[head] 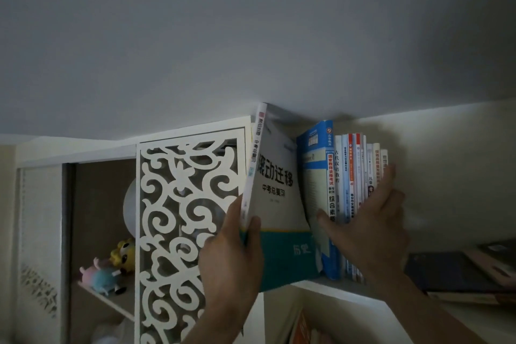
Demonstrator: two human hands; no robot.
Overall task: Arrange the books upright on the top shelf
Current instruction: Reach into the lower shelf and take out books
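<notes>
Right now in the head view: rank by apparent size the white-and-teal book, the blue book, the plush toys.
1. white-and-teal book, though it sits nearest the camera, gripped by the left hand
2. blue book
3. plush toys, clearly smallest

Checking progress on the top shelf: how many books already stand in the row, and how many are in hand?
upright books in the row: 9 (thin spines in dim light, so approximate)
white-and-teal book gripped by the left hand: 1
Total: 10
</notes>
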